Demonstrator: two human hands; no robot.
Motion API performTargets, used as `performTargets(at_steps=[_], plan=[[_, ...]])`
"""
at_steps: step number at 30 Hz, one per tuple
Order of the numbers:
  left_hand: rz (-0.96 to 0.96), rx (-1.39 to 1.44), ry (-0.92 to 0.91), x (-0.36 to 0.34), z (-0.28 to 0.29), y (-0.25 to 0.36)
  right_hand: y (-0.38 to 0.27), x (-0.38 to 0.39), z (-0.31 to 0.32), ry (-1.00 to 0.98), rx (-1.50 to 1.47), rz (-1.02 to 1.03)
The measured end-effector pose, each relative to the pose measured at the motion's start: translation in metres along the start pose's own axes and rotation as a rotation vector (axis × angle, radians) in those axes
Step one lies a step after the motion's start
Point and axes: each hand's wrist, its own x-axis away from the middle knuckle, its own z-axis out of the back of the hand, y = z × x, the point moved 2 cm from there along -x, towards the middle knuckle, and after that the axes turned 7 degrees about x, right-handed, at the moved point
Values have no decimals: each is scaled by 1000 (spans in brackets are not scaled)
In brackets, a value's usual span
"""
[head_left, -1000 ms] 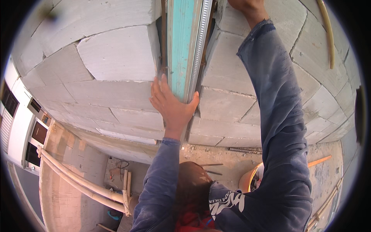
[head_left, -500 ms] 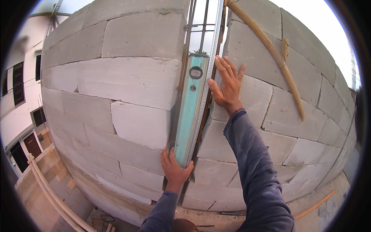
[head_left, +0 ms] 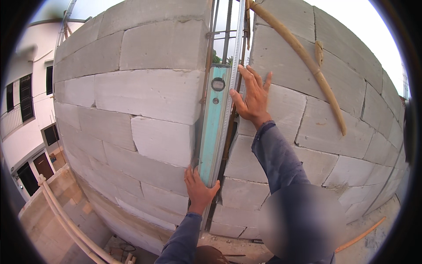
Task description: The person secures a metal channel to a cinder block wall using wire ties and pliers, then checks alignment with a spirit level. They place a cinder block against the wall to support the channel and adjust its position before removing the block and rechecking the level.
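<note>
A turquoise spirit level (head_left: 212, 119) stands nearly upright in a narrow gap between two block wall sections. Along its right edge runs a thin metal strip (head_left: 236, 57) with a toothed or perforated edge, reaching above the level. My left hand (head_left: 201, 192) is closed round the lower part of the level, fingers on its left side and thumb on its right. Higher up, my right hand (head_left: 253, 99) has its fingers spread, thumb and fingertips against or very close to the strip. The level's lower end is hidden behind my left hand.
Pale block walls (head_left: 149, 94) flank the gap, where thin steel bars (head_left: 227, 35) rise. A curved wooden pole (head_left: 314, 68) leans on the right wall. Lower left, long poles (head_left: 66, 224) rest by a low wall. A blurred patch covers part of my right forearm.
My view has shifted slightly. The top of the strip sits a little further left from the right wall edge, and my right hand has moved slightly with it. My left hand keeps its hold.
</note>
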Motion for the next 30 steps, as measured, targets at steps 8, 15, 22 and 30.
performTargets(at_steps=[8,15,22,30], plan=[[58,-7,-28,-1,1,3,12,-40,4,-11,-76,-84],[31,2,11,1,0,-1,12,-43,-1,-68,26,-90],[20,-54,-23,2,2,-1,12,-42,-1,-71,57,-85],[-1,-47,-18,1,1,-1,13,-42,2,-81,75,-93]])
